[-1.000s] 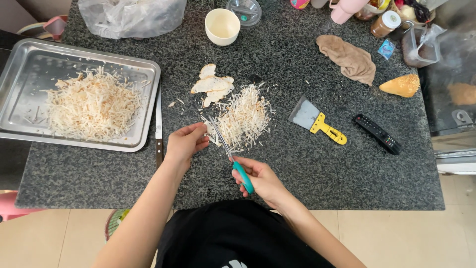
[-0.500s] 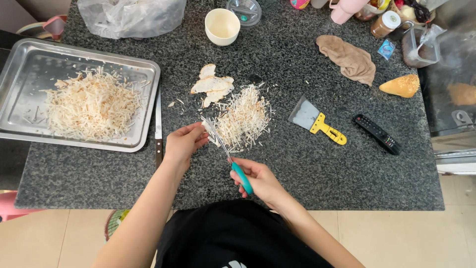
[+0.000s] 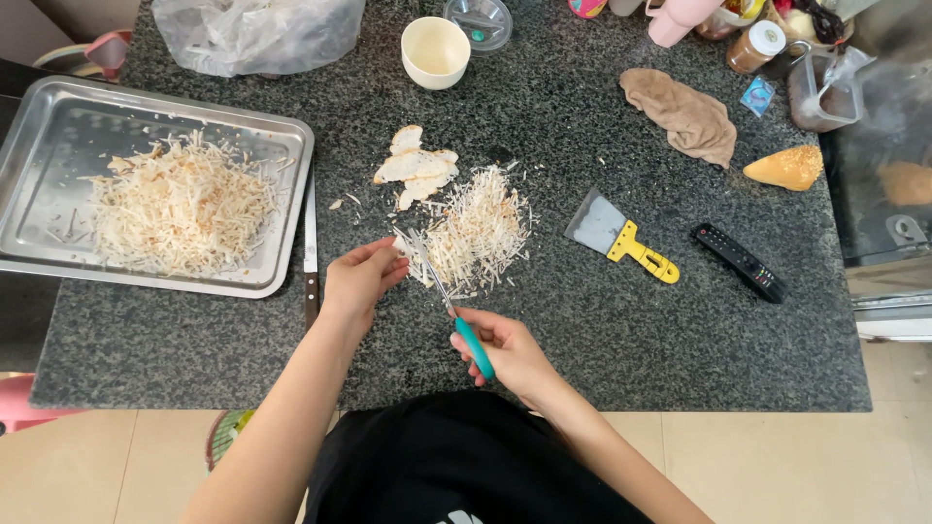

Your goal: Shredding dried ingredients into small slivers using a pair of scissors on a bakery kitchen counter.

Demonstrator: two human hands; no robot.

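My right hand grips the teal handles of a pair of scissors, blades pointing up and left into a pale piece pinched by my left hand. Just beyond the blades lies a pile of thin pale shreds on the dark granite counter. A few flat, uncut pale slices rest behind the pile. A metal tray at the left holds a larger heap of shreds.
A knife lies beside the tray's right edge. A yellow-handled scraper, black remote, brown cloth, bread-like wedge, cream cup, plastic bag and jars sit on the counter.
Both hands stay in nearly the same spot at the shred pile; the scissors and held piece have barely shifted.
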